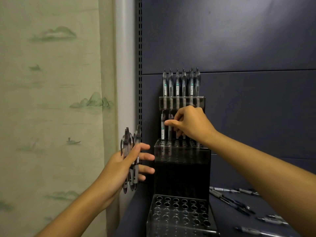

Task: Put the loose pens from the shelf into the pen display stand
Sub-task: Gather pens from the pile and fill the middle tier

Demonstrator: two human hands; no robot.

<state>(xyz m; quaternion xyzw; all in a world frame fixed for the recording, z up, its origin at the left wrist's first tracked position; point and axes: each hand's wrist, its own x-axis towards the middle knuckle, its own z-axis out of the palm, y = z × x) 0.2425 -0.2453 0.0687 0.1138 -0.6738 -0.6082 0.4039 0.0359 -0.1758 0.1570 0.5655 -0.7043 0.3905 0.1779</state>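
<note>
The pen display stand (pixel 182 175), a dark three-tier unit with rows of round holes, stands at the back left corner of the shelf (pixel 227 224), against the dark blue back panel (pixel 239 40). Its top tier holds a full row of upright pens (pixel 181 82). In the middle tier, two pens stand at the left end; the bottom tier's holes show no pens. The right hand (pixel 189 125) is at the middle tier, thumb and fingers pinching a pen (pixel 170 129) that stands upright with its tip in the second hole from the left. The left hand (pixel 126 165), just left of the stand, grips a bundle of pens (pixel 130 161) held upright between thumb and palm, its fingers extended toward the stand's side. Loose pens (pixel 239 202) lie scattered along the shelf's right side, toward its front right corner. A pale green curtain (pixel 51 100) hangs left of the shelving.
</note>
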